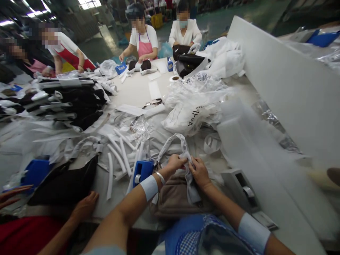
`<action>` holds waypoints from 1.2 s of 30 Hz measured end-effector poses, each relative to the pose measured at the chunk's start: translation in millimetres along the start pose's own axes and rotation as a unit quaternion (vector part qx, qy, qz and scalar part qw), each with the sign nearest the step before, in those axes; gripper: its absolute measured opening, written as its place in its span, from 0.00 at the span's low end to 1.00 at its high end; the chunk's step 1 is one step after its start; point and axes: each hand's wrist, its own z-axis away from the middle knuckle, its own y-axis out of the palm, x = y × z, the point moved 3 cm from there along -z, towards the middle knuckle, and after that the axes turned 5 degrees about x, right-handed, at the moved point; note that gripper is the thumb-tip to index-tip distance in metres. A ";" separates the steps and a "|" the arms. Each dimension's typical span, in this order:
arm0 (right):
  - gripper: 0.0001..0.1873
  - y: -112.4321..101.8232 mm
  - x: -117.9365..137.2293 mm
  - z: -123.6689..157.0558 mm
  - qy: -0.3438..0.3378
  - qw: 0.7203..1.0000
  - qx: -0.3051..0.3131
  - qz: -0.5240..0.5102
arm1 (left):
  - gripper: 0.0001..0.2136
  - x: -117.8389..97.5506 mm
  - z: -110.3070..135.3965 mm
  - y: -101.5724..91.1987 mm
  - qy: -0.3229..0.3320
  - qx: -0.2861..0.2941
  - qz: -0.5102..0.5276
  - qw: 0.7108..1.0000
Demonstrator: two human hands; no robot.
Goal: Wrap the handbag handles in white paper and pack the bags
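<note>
My left hand and my right hand meet at the near edge of the table, both pinched on a white foam wrap strip that loops up from between them. Under the hands lies a taupe bag, which the strip crosses. A blue tape dispenser stands just left of my left wrist. White bands sit on both of my forearms.
A co-worker's hand rests on a black bag at the near left. Loose white strips, plastic bags and stacked black bags cover the table. A white board leans at right. Several people work at the far end.
</note>
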 end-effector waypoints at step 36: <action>0.12 -0.1 29.1 1.8 -0.057 0.984 0.042 0.162 | 0.15 -52.0 -10.5 5.0 -0.171 0.060 0.081 0.980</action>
